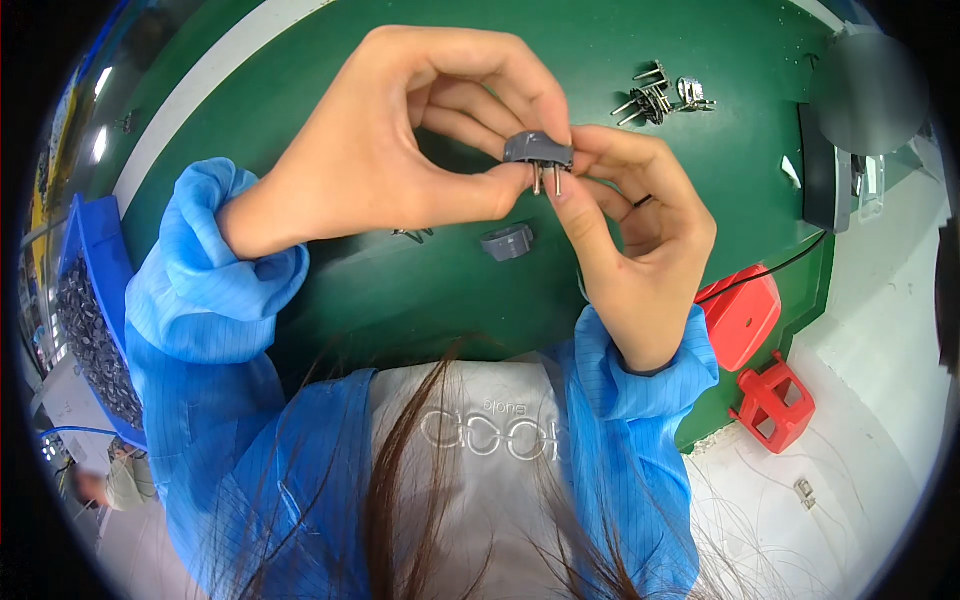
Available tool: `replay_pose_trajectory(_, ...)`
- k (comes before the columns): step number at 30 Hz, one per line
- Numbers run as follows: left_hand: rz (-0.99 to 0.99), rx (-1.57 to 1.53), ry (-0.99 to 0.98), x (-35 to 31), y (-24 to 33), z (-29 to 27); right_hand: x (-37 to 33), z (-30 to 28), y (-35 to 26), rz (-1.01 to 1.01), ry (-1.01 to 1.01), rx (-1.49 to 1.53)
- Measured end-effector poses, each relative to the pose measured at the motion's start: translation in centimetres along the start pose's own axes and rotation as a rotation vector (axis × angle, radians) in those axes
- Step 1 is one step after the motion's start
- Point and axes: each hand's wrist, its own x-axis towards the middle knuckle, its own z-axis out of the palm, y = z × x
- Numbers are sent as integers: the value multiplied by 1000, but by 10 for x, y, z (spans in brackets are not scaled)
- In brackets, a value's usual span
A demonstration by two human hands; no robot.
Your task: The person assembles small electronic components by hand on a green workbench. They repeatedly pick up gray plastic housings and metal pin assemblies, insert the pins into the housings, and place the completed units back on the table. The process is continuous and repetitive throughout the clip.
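A small grey plug body (537, 149) with two metal pins pointing down is pinched between both hands above the green table (700, 180). The left hand (400, 140) clamps its left end with thumb and fingers; the right hand (630, 230) grips the right end (thumb by the pins). Below it, on the table, lies a second grey cap (508, 242); up to its right, a pile of loose pin parts (665, 95).

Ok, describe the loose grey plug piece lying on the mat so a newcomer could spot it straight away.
Start from the green mat that covers the bench. Just below the two hands, the left hand and the right hand, lies a small grey plug piece, alone on the green. Unlike the grey plug body pinched between the hands, it shows no metal pins, and it lies well apart from the heap of pinned parts at the mat's far right.
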Motion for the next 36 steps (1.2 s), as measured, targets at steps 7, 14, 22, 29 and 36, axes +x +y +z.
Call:
replay_pose_trajectory(7, -66, 100, 166, -7, 10, 6, 1, 6, 9, -112, 42, 49)
replay_pose_trajectory(14, 232, 368, 291, 40, -33, -80, 8, 8, 20, -219, -16, -402)
replay_pose_trajectory(22, -55, 856, 715, 26, -58, -170, 3, 18, 19, -367, -258, -481)
replay_pose_trajectory(29, 185, 1166, 614, 23, -45, -149, -8, 39, 23, -417, -374, -664)
replay_pose_trajectory(36, 270, 812, 92, 25, -8, -61, 6, 6, 20, -284, 221, -402)
